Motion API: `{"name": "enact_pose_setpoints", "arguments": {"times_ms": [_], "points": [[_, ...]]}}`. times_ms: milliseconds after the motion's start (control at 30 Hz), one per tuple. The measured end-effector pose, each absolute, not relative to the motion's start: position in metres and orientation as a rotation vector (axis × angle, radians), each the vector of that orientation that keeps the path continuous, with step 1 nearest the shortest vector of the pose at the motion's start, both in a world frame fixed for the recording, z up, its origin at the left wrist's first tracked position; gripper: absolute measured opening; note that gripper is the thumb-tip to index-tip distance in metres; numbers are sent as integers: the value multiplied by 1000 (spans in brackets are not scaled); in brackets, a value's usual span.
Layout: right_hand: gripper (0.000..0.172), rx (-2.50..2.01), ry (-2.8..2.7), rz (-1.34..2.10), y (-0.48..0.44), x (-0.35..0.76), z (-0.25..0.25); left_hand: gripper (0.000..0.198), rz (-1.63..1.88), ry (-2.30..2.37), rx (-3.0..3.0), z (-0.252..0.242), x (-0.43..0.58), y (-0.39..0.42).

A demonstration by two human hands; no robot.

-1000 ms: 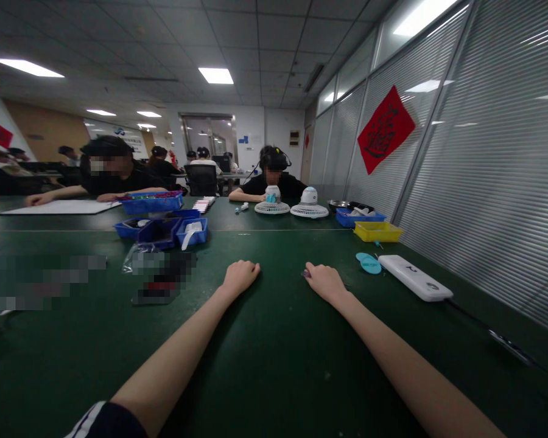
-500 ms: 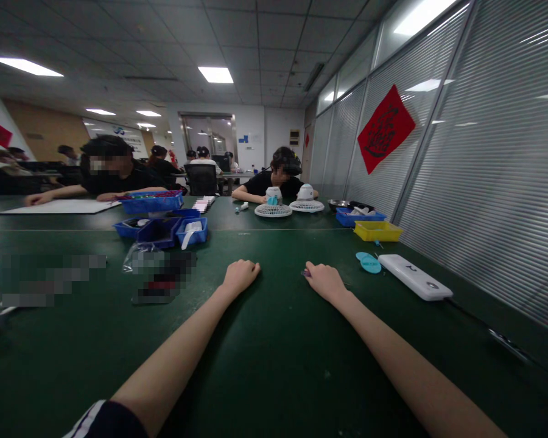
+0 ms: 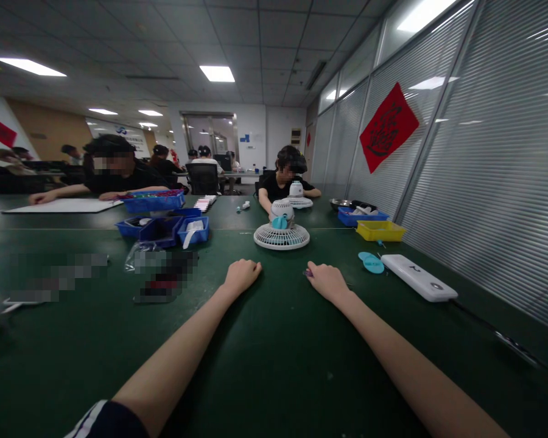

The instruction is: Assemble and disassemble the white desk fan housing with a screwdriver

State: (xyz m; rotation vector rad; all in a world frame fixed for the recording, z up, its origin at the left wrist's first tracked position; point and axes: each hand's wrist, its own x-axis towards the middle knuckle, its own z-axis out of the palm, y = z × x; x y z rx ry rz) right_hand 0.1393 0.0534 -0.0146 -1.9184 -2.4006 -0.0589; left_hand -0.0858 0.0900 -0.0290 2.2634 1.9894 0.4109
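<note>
My left hand rests on the green table, fingers curled into a loose fist, with nothing showing in it. To its right, my right hand lies closed around a small purple-tinted object; only its end sticks out by the thumb, so its kind is unclear. Just beyond both hands, a white fan head stands grille-down, with a light-blue part on its housing. A person's hand reaches to it from across the table. A second white fan stands behind it.
At the left are blue bins, a plastic bag and a blurred dark item. On the right lie a yellow bin, light-blue discs and a white power bank-like device with a cable. Another person sits far left.
The person opposite has moved one fan head across the table toward me, to just beyond my hands. My own hands have stayed in place.
</note>
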Motion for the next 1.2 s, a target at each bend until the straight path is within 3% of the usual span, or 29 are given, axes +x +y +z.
{"name": "enact_pose_setpoints", "arguments": {"times_ms": [200, 333, 600, 867, 1200], "points": [[25, -1923, -2399, -68, 53, 139, -14, 27, 814, 1914, 1837, -26, -86, 95], [24, -1924, -2400, -77, 55, 139, -16, 40, 1027, 1751, 1320, -17, -81, 108], [26, -1929, -2392, -159, 54, 140, -16, 61, 1104, 1145, 591, -2, -70, 106], [25, -1892, -2402, -93, 55, 140, -17, 61, 1135, 946, 442, -9, -74, 102], [22, -1837, -2443, -103, 57, 141, -14, 45, 1122, 1153, 597, -10, -82, 109]]}}
